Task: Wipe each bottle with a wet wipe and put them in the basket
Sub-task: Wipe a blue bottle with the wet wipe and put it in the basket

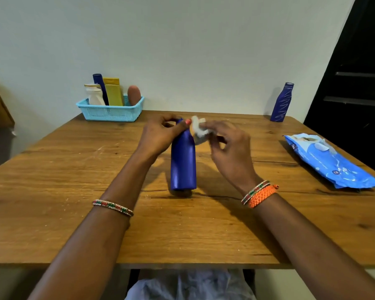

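Observation:
A tall blue bottle stands upright in the middle of the wooden table. My left hand pinches its neck at the top. Just right of the neck, my right hand holds a crumpled white wet wipe close to the bottle's top. A second blue bottle stands alone at the far right edge by the wall. The light blue basket at the far left holds several bottles: a white one, a dark blue one, a yellow one and a brown one.
A blue pack of wet wipes lies on the table's right side. A pale wall runs behind the table. A dark doorway stands at the right. Something wooden sits at the far left, off the table.

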